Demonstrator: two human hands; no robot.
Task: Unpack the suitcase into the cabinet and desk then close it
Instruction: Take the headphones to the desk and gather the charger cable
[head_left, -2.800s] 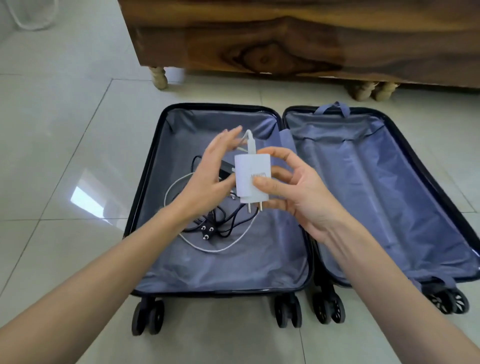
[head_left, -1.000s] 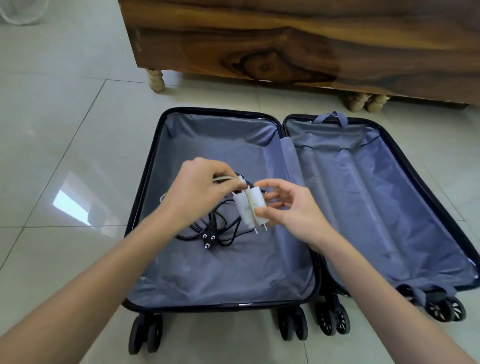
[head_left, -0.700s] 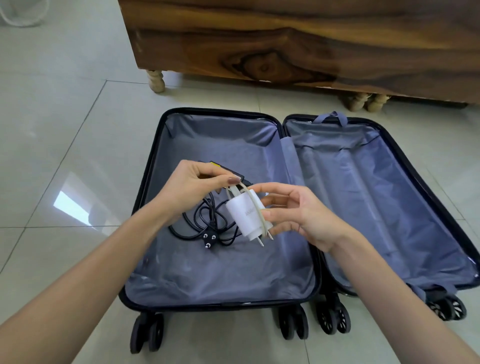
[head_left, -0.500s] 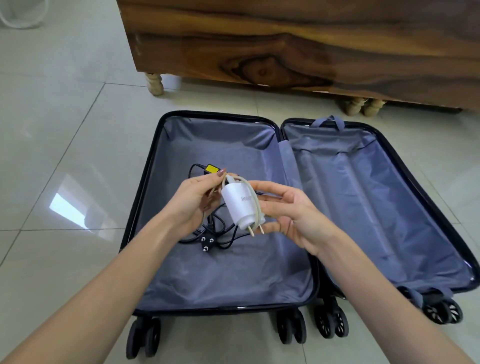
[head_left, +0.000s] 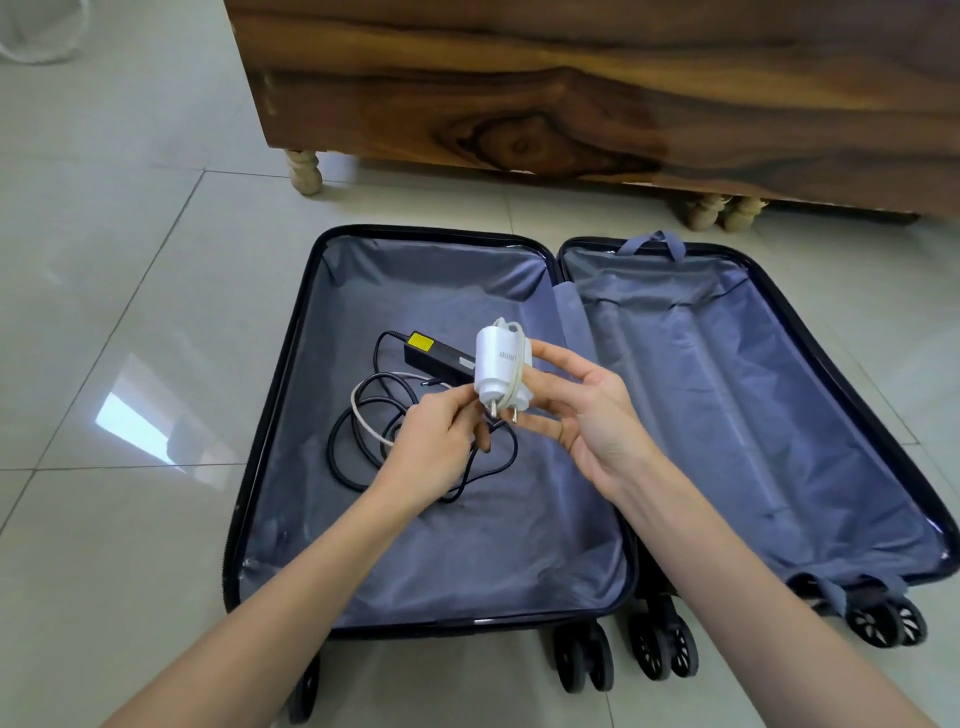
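Open suitcase (head_left: 275, 410) lying flat on the tiled floor (head_left: 130, 312), seen from the wearer's head, with the unpacking judged to be near its end. In the left half (head_left: 415, 545) a black power adapter (head_left: 441, 358) with a yellow label lies on the lining, its black cable (head_left: 337, 452) coiled loosely beside it; neither is touched by a hand. Above this half the left hand (head_left: 431, 452) has its grip pinched on the white cable (head_left: 361, 415), just below the prongs of the plug. One loop of that cable trails down over the black coil, and one turn is laid around the white charger (head_left: 496, 364). The right hand (head_left: 587, 415) holds the charger, its grip pressing the body between fingertips and thumb, prongs pointing down, clear of the lining. The right half (head_left: 779, 441) shows only its lining and straps. Beyond the case stands wooden furniture (head_left: 571, 88) on turned legs; whether it is the cabinet or the desk cannot be told. To judge by this, three steps are left: the white cable is to be wound fully and carried out with the charger, the black adapter set follows, and the lid is to be closed.
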